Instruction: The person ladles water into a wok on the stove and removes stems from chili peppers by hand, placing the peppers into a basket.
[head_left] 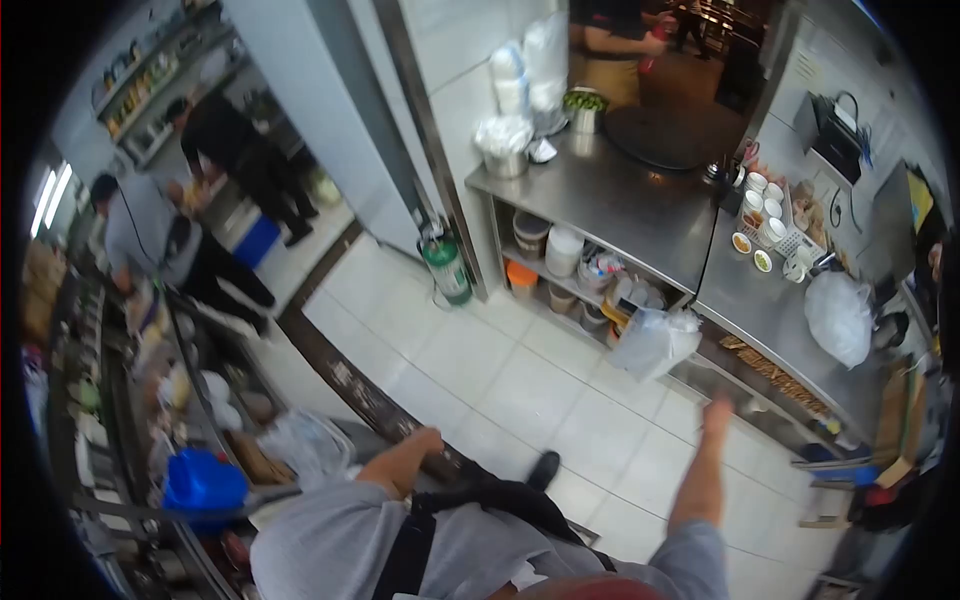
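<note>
My left hand (pixel 428 441) hangs beside my body at the lower middle, over the edge of a dark strip along the tiled floor. It looks rounded, but its fingers are hidden. My right hand (pixel 716 410) reaches forward over the floor, close to the steel counter's (pixel 640 225) lower front. Motion smears its fingers, and a pale grey blur lies just beyond them; I cannot tell whether it is held. Near this hand a translucent plastic bag (pixel 656 342) hangs at the counter's shelf end.
A green gas cylinder (pixel 446 266) stands on the floor by the wall. White cups in a basket (pixel 798 240) and a stuffed plastic bag (pixel 838 318) sit on the right counter. A blue container (pixel 205 485) is at lower left. Two people work behind; another stands past the pass-through.
</note>
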